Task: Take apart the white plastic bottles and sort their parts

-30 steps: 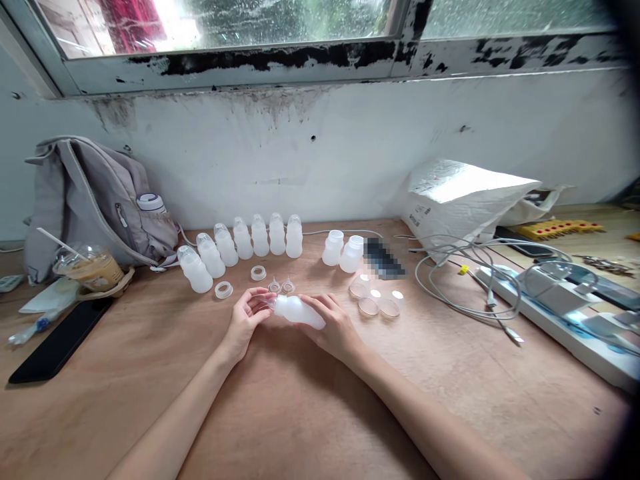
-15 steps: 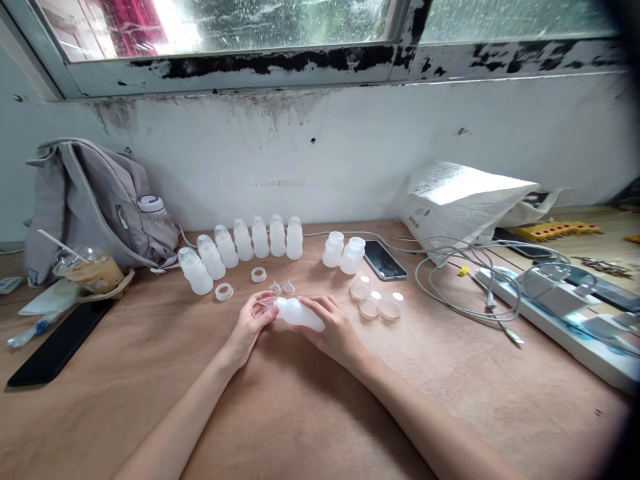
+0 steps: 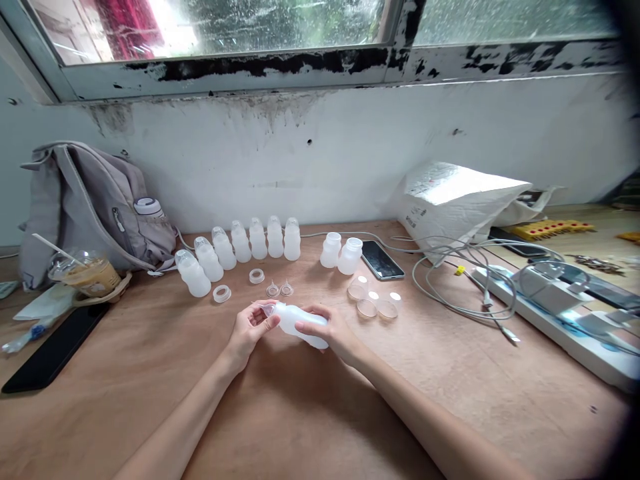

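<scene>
A frosted white baby bottle point(image 3: 303, 325) is tilted above the table, its neck end toward the left. My right hand point(image 3: 339, 331) is closed around the bottle's body, thumb on top. At the neck end, my left hand point(image 3: 246, 333) pinches a clear nipple point(image 3: 269, 309); its fingers partly hide the nipple. Just beyond lie two loose nipples point(image 3: 287, 289) and two white collar rings point(image 3: 222, 293). Clear round caps point(image 3: 367, 307) and small white discs point(image 3: 395, 297) are to the right. Two bottles without tops point(image 3: 350, 256) stand behind them.
Several capped bottles point(image 3: 259, 239) line the back. At left are a grey backpack point(image 3: 90, 200), an iced drink point(image 3: 90, 272) and a black flat object point(image 3: 55, 347). Rightward lie a phone point(image 3: 383, 260), coiled cables point(image 3: 435, 293), a white bag point(image 3: 450, 207) and a power strip point(image 3: 560, 327).
The bottle's base has swung toward me and lower right. My right hand has shifted its grip, and its thumb now shows on the bottle. The whole view has moved slightly.
</scene>
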A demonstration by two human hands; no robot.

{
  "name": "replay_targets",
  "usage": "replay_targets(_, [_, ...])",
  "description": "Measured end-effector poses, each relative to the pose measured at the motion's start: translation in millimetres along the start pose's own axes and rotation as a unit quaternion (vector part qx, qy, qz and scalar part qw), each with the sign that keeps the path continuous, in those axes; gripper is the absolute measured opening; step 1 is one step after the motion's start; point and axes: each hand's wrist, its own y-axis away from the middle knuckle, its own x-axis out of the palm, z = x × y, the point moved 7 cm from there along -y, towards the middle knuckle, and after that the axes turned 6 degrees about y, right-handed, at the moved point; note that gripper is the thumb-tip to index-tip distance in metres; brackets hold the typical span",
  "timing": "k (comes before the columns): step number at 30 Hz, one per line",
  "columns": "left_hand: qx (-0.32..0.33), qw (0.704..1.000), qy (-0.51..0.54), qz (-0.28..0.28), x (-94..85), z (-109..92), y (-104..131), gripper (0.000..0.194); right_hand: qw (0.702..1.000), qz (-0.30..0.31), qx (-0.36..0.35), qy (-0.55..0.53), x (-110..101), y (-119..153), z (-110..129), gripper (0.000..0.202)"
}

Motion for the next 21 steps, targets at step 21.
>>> replay_targets(21, [0.028, 0.999, 0.009, 0.014, 11.2, -3, 3, 0.038, 0.977, 0.055, 0.032, -0.202, 20, 3, -5, 0.036])
